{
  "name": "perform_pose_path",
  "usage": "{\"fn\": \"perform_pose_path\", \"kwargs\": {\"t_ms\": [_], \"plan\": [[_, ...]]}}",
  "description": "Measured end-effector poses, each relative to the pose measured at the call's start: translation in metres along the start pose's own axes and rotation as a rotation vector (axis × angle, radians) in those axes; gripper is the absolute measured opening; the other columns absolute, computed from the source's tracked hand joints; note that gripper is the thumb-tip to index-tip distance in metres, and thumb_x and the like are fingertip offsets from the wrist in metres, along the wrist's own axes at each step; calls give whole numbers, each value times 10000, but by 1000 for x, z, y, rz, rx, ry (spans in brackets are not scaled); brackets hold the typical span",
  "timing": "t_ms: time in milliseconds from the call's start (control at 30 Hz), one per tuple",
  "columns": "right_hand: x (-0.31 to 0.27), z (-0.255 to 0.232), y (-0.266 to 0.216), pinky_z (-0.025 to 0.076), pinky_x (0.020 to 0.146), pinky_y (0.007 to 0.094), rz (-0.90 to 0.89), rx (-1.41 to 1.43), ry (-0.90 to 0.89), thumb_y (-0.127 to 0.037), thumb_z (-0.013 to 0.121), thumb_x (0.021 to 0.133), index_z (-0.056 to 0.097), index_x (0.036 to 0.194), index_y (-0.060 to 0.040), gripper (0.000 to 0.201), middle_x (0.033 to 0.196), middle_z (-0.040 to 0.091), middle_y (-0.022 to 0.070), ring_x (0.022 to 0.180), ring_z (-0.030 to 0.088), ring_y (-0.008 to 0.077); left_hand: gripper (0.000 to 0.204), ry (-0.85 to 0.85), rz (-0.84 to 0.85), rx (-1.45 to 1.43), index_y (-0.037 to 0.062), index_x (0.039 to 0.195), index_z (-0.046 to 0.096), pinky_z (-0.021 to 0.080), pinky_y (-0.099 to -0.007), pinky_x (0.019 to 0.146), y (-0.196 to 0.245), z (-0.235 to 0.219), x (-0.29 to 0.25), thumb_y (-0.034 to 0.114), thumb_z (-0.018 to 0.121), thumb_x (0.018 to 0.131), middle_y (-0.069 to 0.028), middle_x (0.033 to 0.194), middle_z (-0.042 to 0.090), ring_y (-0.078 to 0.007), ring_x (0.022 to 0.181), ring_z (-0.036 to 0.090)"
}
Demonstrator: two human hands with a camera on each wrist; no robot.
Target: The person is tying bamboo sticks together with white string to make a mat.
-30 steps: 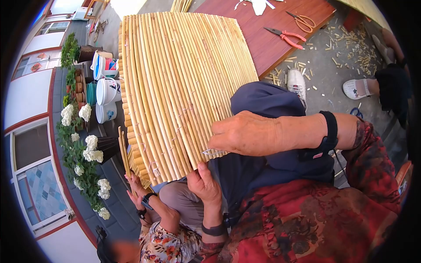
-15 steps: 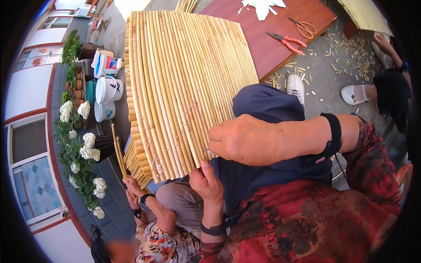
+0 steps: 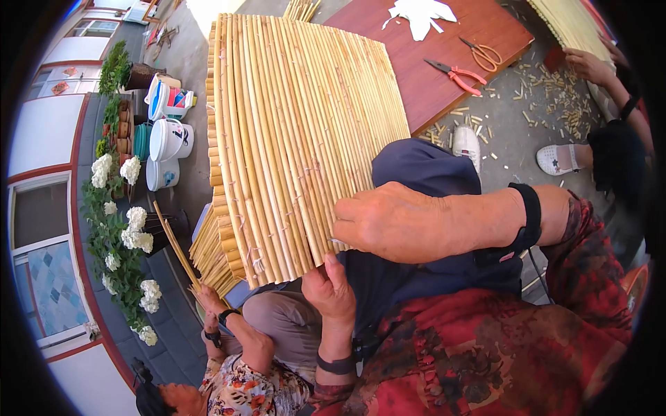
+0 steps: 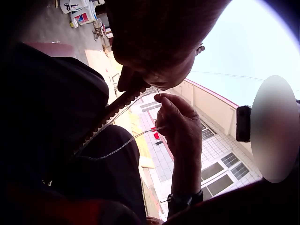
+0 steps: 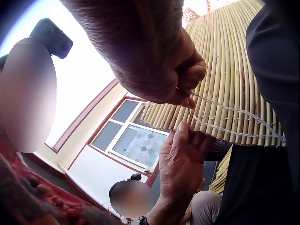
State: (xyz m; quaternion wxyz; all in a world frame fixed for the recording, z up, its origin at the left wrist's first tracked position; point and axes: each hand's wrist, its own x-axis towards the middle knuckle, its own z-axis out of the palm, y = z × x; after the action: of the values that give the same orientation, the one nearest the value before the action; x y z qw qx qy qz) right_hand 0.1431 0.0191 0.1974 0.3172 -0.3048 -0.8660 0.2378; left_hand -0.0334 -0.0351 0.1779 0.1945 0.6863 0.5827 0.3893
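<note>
A mat of thin reed sticks (image 3: 305, 118), bound side by side with thread, lies over the person's lap. At its near edge the left hand (image 3: 329, 295) grips the border, thumb on top and fingers underneath. Just above that thumb, the right hand (image 3: 385, 218) pinches a thin needle (image 4: 158, 92), most of it hidden by the fingers. Pale thread (image 5: 229, 108) runs in a loose loop from the right hand across the mat's edge in the right wrist view. Rows of stitches cross the sticks.
Red-handled pliers (image 3: 456, 75), orange-handled scissors (image 3: 483, 54) and white scraps (image 3: 420, 15) lie on a red-brown board (image 3: 430, 104). Cut reed bits (image 3: 548, 90) litter the ground. One seated person (image 3: 257, 374) holds sticks (image 3: 177, 246); another's hand (image 3: 590, 66) is at a second mat (image 3: 569, 24).
The right hand has shifted slightly downward and stays by the mat's edge. The mat sits a little further right in view. The neighbour's sticks tilt further left; another person's hand has come onto the second mat.
</note>
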Motion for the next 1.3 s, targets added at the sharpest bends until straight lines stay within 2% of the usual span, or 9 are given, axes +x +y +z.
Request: {"fn": "perform_pose_path", "kwargs": {"t_ms": [67,267,433,667,833,867,933,1233,1300], "plan": [[-3,-4,-1,460,521,349,23,-20,-54,-85,524,689,498,758,-29,92,720,467,91,659,542,254,294,-7,-18,-31,-72,1126,434,415,-259,787,1,3,1,76,433,871,-124,1027,551,-154,918,527],[-24,-29,2,453,545,364,133,33,-74,-122,545,753,540,875,-63,136,695,516,115,619,545,294,277,9,180,-20,-54,1007,523,462,-350,722,6,20,3,8,569,741,-187,918,574,-340,818,572],[-37,-54,-8,438,558,352,313,98,-163,-143,561,786,567,912,-67,147,724,539,107,669,554,283,559,-1,326,-133,-73,1129,429,453,-356,758,18,39,5,-27,624,607,-202,1019,527,-331,880,546],[-62,-46,-4,456,670,304,418,139,-118,-117,541,807,552,1034,-77,231,872,581,119,772,571,262,626,74,440,-268,-69,1140,411,461,-358,749,17,54,13,-41,622,551,-189,1003,526,-319,868,543],[-59,-51,-20,457,707,311,666,116,-170,-93,544,799,544,1054,-92,254,946,580,125,840,580,268,634,83,296,-485,-42,1152,406,457,-339,765,14,57,12,-70,619,556,-172,1003,548,-307,893,539],[-60,-49,-18,457,707,311,666,108,-183,-93,544,799,544,1054,-92,254,946,580,125,840,580,268,633,76,297,-495,-40,1150,411,450,-341,777,13,58,12,-71,620,553,-168,1017,543,-306,906,532],[-63,-45,-14,458,726,300,315,-121,-104,-52,562,774,553,1043,-95,273,963,582,114,857,578,267,633,75,291,-513,-38,1148,416,444,-344,789,11,58,12,-71,620,550,-165,1031,538,-305,919,524],[-57,-50,-7,473,742,292,210,-318,-158,13,562,745,555,1053,-94,326,1001,580,88,861,581,254,698,34,311,-347,-37,1149,418,394,-363,802,13,59,17,9,696,511,-169,1130,476,-300,985,484],[-55,-49,-11,477,726,285,407,-116,-115,0,566,736,554,1045,-93,322,995,582,90,846,587,263,727,-6,330,-305,-51,1156,403,391,-363,797,12,58,18,12,697,494,-184,1143,465,-304,1003,478]]}}
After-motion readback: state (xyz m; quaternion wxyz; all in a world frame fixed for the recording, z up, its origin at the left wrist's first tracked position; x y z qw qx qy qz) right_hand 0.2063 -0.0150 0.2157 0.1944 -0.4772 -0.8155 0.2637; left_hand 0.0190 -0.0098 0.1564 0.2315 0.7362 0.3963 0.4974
